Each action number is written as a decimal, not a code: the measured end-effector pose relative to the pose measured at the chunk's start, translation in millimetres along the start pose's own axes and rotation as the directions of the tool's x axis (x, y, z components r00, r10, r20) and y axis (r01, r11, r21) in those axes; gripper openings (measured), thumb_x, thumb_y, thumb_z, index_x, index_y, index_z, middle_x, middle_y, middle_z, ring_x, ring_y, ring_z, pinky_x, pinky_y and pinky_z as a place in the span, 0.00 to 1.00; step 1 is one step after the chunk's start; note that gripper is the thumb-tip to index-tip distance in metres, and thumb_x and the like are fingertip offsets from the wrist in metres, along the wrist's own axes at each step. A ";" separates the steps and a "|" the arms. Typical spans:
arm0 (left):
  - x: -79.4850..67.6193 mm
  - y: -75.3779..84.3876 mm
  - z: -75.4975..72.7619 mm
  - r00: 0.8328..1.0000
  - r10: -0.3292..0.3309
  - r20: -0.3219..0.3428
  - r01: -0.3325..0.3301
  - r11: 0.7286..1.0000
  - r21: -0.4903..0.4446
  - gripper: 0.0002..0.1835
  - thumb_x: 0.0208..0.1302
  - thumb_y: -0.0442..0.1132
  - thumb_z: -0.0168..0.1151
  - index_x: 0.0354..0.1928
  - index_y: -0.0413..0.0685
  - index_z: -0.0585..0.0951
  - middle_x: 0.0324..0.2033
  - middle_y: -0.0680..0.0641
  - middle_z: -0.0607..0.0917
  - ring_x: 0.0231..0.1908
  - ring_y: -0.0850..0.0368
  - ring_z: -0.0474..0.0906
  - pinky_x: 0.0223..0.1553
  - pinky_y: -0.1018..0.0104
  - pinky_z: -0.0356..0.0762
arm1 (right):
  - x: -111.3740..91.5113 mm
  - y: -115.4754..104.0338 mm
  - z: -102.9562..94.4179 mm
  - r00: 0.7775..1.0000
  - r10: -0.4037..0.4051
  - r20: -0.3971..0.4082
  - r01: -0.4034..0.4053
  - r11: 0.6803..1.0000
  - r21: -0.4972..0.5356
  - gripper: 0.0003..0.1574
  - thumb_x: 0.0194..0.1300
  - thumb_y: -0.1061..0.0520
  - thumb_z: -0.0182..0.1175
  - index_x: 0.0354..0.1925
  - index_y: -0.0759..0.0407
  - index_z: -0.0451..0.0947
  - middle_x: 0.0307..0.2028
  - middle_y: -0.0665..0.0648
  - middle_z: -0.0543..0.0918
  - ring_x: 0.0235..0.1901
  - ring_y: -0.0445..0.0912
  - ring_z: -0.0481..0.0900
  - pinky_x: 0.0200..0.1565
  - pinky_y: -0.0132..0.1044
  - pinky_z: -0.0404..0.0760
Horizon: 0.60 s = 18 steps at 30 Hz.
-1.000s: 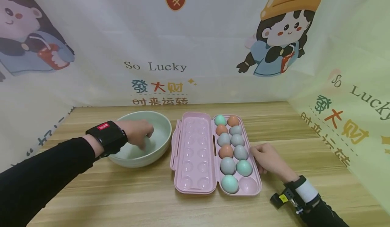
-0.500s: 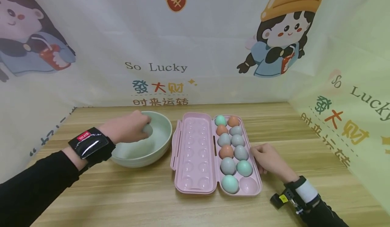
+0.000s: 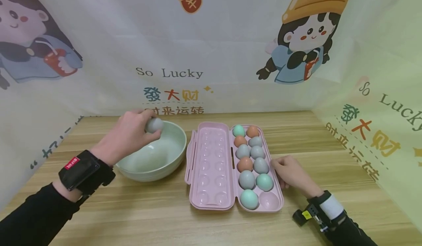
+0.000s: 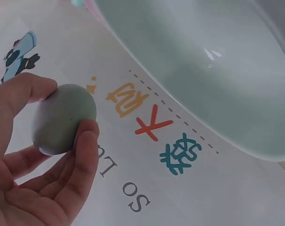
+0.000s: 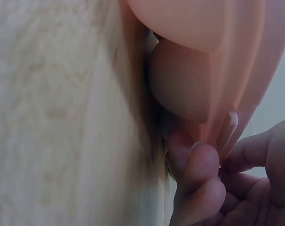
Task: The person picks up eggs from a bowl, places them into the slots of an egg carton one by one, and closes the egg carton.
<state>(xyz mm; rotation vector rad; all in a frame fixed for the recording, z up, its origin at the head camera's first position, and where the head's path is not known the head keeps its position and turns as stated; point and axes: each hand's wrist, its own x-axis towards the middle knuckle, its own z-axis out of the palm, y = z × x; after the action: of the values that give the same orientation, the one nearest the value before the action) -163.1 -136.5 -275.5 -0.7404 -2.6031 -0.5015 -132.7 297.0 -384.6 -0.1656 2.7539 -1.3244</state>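
Observation:
My left hand point(image 3: 126, 134) pinches a grey-green egg point(image 3: 154, 125) above the far rim of a pale green bowl point(image 3: 155, 174). In the left wrist view the thumb and fingertips hold the egg point(image 4: 65, 120) by its sides, apart from the bowl point(image 4: 189, 115). My right hand point(image 3: 292, 172) stays at the right edge of a pink egg carton point(image 3: 211, 143). Its thumb and fingers grip the carton's rim point(image 5: 246, 80) in the right wrist view. The carton lies unfolded, lid to the left. Green, brown and grey eggs point(image 3: 247, 180) fill its cups, except the near right cup point(image 3: 268, 201).
Under the bowl and carton is a wood-grain table point(image 3: 138, 213). A printed white cloth point(image 3: 227, 55) with cartoon figures hangs behind and along both sides. Each wrist wears a strapped device, black on the left point(image 3: 84, 172); a small camera point(image 3: 300, 217) juts from the right one.
My left hand has risen out of the bowl, bringing the grey-green egg up and slightly left. The right hand and carton have stayed in place.

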 end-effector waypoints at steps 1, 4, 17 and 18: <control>-0.4 1.6 0.0 1.000 -0.001 -0.015 0.001 1.000 -0.006 0.12 0.59 0.36 0.66 0.42 0.36 0.79 0.33 0.40 0.81 0.27 0.52 0.78 0.29 0.56 0.79 | 0.0 0.4 0.1 1.000 0.001 0.000 -0.001 1.000 -0.001 0.25 0.73 0.58 0.47 0.17 0.60 0.72 0.09 0.51 0.70 0.09 0.42 0.67 0.13 0.33 0.67; -1.7 5.9 0.3 0.999 0.003 -0.051 -0.004 1.000 -0.021 0.12 0.59 0.36 0.65 0.43 0.36 0.79 0.32 0.40 0.81 0.25 0.53 0.77 0.27 0.58 0.78 | 0.5 1.7 0.1 1.000 0.004 0.001 -0.004 1.000 -0.001 0.25 0.73 0.58 0.46 0.17 0.60 0.72 0.09 0.52 0.70 0.09 0.42 0.67 0.13 0.33 0.67; -3.9 19.1 11.3 0.978 -0.010 -0.209 -0.002 0.998 -0.058 0.16 0.59 0.36 0.68 0.46 0.32 0.80 0.35 0.37 0.83 0.29 0.47 0.78 0.27 0.54 0.80 | 2.2 4.4 0.5 1.000 -0.009 -0.004 0.009 1.000 -0.001 0.25 0.72 0.58 0.46 0.19 0.61 0.74 0.10 0.52 0.70 0.09 0.42 0.67 0.13 0.32 0.68; -3.7 20.5 11.9 0.975 -0.008 -0.222 -0.006 0.998 -0.061 0.16 0.59 0.35 0.68 0.46 0.32 0.80 0.35 0.37 0.83 0.29 0.47 0.78 0.27 0.54 0.80 | 2.7 4.8 0.6 1.000 -0.013 -0.006 0.013 1.000 0.000 0.25 0.72 0.58 0.46 0.18 0.61 0.74 0.09 0.52 0.70 0.09 0.42 0.67 0.13 0.32 0.68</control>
<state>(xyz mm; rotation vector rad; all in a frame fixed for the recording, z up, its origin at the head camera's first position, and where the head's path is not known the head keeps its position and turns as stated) -151.8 -116.5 -282.7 -0.6611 -2.3895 -0.6298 -135.6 299.1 -388.8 -0.1796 2.7627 -1.3299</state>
